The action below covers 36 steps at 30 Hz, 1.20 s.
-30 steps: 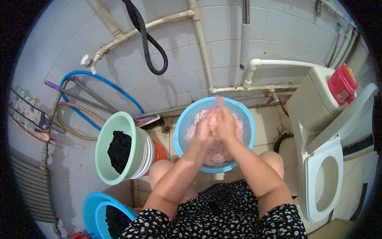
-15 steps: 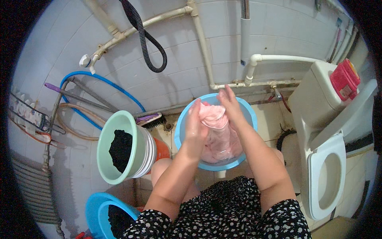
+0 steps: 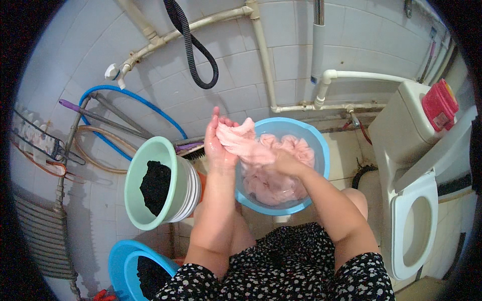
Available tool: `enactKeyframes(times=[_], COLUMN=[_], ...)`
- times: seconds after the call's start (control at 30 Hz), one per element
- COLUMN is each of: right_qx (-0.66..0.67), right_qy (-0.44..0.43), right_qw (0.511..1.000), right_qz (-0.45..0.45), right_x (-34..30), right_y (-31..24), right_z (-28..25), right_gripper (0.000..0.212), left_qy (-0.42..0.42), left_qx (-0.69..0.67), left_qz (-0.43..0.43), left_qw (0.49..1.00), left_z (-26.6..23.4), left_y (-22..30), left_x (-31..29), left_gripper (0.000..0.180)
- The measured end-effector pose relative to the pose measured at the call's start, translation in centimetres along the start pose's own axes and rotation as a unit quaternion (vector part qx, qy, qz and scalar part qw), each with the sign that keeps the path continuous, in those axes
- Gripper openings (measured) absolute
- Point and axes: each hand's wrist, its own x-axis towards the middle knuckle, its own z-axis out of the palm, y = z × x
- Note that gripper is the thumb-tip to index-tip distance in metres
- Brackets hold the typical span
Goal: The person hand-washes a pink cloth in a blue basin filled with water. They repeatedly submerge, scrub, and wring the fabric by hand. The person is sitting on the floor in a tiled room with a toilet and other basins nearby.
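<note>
Wet pink cloth (image 3: 238, 138) stretches between my two hands over the left part of a light-blue basin (image 3: 322, 135). My left hand (image 3: 220, 145) is turned palm up just past the basin's left rim, with the cloth's end across its palm and its fingers curling at the edge. Low over the water, my right hand (image 3: 287, 163) closes on the other part of the cloth; its fingers are partly hidden and a little blurred. More pink fabric (image 3: 273, 186) lies in the cloudy water. I cannot tell what kind of garment it is.
On the left, a pale-green basin (image 3: 173, 200) with black cloth (image 3: 154, 188) sits on a bucket. A blue basin (image 3: 118, 261) with dark cloth is nearer. A toilet (image 3: 396, 241) stands at right. A black hose (image 3: 190, 45) hangs by the wall pipes (image 3: 266, 65).
My hands were together over the basin with the cloth between them. The left hand has moved left and turned palm up; the right has lowered toward the water, stretching the cloth between them.
</note>
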Motion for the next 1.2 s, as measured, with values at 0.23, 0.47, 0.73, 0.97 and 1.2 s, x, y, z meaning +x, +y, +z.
enactKeyframes(times=[0.23,0.47,0.73,0.97,1.2], right_qx=[0.456,0.393,0.069,0.025,-0.019], right_qy=[0.243,0.313,0.247,0.357,0.348], right_qw=[0.856,0.864,0.922,0.923,0.919], right_qz=[-0.011,-0.030,-0.290,-0.138,-0.182], right_x=[-0.3,-0.3,-2.3,0.2,-1.8], right_y=[1.6,1.9,-3.3,0.4,-2.2], right_z=[-1.6,-2.7,3.1,2.5,3.8], right_gripper=[0.048,0.051,0.046,0.059,0.040], left_qy=[-0.040,0.027,0.203,0.010,0.142], left_qx=[0.292,0.090,0.065,0.065,0.025], left_qz=[-0.056,-0.275,-0.171,-0.225,-0.238], left_qw=[0.954,0.957,0.962,0.972,0.960], left_z=[-1.6,-1.7,-2.0,-2.9,-1.6], left_y=[-6.6,-8.8,-6.7,-9.5,-8.6], left_x=[-0.9,-2.7,0.1,-1.4,-1.3], left_gripper=[0.037,0.030,0.032,0.029,0.031])
